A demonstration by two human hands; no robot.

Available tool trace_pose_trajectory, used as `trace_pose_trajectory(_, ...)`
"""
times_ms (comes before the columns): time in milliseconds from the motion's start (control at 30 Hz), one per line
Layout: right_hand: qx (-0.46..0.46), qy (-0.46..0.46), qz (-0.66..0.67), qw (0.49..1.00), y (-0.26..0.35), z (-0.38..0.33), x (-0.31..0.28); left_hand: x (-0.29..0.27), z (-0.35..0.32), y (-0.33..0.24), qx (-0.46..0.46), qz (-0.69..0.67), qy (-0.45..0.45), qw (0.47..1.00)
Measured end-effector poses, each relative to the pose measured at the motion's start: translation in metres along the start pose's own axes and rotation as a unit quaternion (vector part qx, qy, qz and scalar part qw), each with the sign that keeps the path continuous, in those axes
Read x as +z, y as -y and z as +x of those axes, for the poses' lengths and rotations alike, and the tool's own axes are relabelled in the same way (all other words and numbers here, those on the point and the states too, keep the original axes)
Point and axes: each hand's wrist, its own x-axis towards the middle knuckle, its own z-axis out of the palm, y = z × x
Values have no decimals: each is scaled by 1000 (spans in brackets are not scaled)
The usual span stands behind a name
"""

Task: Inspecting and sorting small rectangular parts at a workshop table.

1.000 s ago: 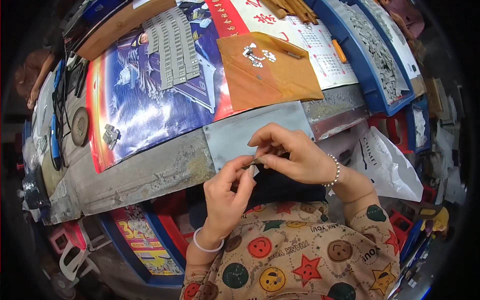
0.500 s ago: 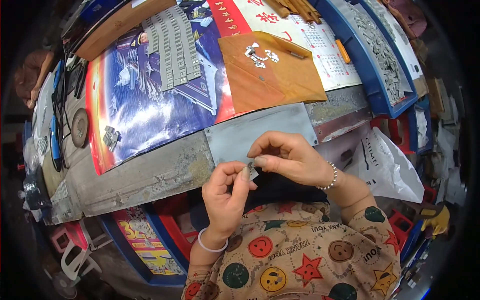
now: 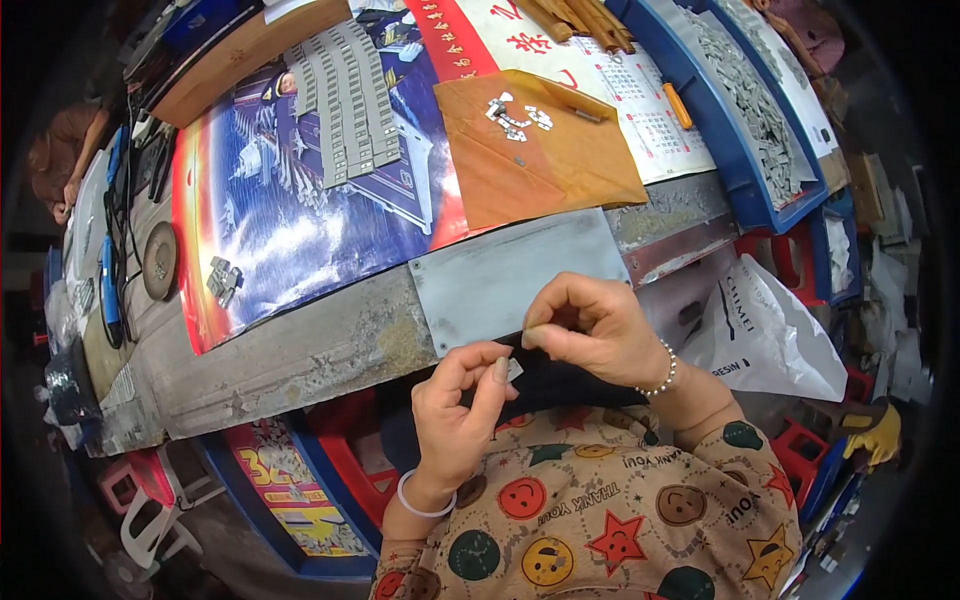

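Drawn closer to the body since a second ago, with left hand [image 3: 455,410] and right hand [image 3: 598,330] now apart. Pinching one small pale piece [image 3: 515,370] in the left, just nearside of one grey plate [image 3: 515,275]. Closed at the right fingertips; cannot tell if holding anything. Beyond the plate, one orange-brown sheet [image 3: 580,165].

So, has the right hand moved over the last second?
Yes, slightly: judged against the grey plate, the right hand is closer to the patterned shirt.
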Motion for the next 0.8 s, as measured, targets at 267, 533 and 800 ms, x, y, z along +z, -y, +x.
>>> trace_pose_trajectory(267,-169,65,-219,959,10,-2,6,-2,1,-4,1,6,27,1000)
trace_pose_trajectory(533,-153,71,-284,944,12,-4,9,-4,1,-2,20,44,48,998)
trace_pose_trajectory(800,25,66,-90,993,10,-3,3,-3,-2,-1,-30,-100,13,994)
